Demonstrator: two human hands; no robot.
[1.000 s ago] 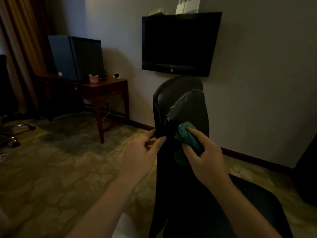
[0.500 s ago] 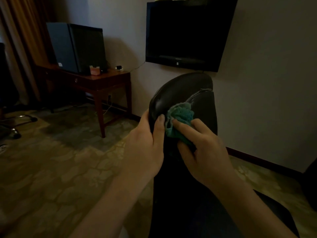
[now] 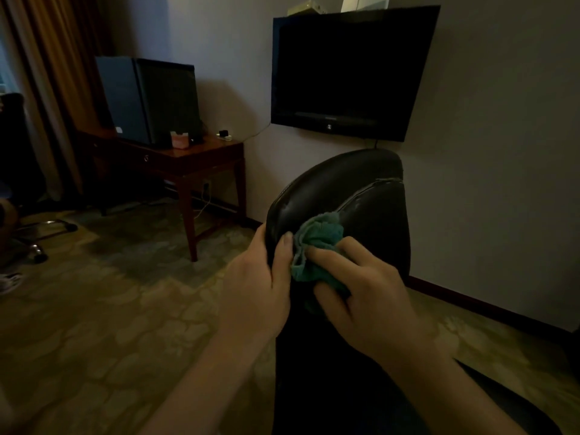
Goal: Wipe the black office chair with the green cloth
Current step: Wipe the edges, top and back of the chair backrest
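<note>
Dim room, left hand (image 3: 257, 287) gripping chair (image 3: 361, 196) edge, right hand (image 3: 367, 296) clutching green cloth (image 3: 320, 237), now higher.

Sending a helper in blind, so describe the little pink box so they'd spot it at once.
Look left of the wall-mounted TV to the wooden desk. A tall dark cabinet stands on it, and the pink box sits at its front right foot. It is the only pink thing there; the small gadget further right is black.

Hand (image 3: 257, 287) (image 3: 370, 302): two; cloth (image 3: 320, 237): one; chair (image 3: 361, 189) (image 3: 14, 142): two; television (image 3: 348, 73): one.
</note>
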